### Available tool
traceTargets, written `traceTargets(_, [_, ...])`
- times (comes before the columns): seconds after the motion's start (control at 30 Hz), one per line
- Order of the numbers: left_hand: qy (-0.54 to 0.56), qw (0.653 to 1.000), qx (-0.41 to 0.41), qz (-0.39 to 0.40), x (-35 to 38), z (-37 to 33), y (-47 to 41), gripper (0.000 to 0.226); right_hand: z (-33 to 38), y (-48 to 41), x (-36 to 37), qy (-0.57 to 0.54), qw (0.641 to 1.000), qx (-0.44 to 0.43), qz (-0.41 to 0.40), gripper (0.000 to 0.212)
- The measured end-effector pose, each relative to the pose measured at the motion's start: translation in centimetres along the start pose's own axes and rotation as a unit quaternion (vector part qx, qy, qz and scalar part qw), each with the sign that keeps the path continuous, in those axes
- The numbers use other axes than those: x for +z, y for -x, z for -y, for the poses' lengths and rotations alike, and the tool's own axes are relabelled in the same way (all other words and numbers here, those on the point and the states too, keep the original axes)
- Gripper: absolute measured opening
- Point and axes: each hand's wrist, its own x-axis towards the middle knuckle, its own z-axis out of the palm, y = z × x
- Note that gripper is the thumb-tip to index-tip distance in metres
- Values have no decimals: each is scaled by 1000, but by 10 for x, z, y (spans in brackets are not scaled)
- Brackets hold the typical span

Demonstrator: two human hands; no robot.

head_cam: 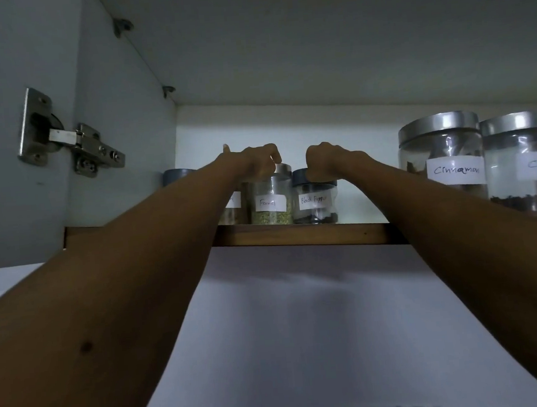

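both arms reach up to a cupboard shelf [299,238], and the work looks to be at its start: the reach is made, but nothing is lifted yet. the fennel jar [272,203] and the black pepper jar [315,199] stand upright on the shelf near its front edge, just beside each other, pepper at 3 o'clock of fennel.

the right grip [323,163] is curled down over the pepper jar's dark lid, fingers wrapped round its rim. the left grip [259,164] sits bent over the fennel jar's silver lid and the half-hidden jar [232,211] at its 9 o'clock; whether it really clasps either i cannot tell.

further toward 3 o'clock, well apart from both grips, stand the bigger cinnamon jar [443,157] and cloves jar [524,164], untouched. a door hinge [69,138] shows at 9 o'clock.

by my reckoning, firming up the left hold, raising the jars off the shelf and carrying them down are all left.
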Motion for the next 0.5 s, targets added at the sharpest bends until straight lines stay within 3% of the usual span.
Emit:
traceTargets(0.27, [-11, 998, -42, 47, 17, 3, -9, 39, -4, 3, 5, -21, 1000, -1, -7, 20])
traceTargets(0.37, [18, 995, -53, 88, 26, 3, -19, 43, -3, 7, 6, -30, 999, 11, -15, 29])
traceTargets(0.5, [5, 996, -51, 76, 43, 12, -37, 43, -2, 9, 8, -26, 999, 18, -36, 34])
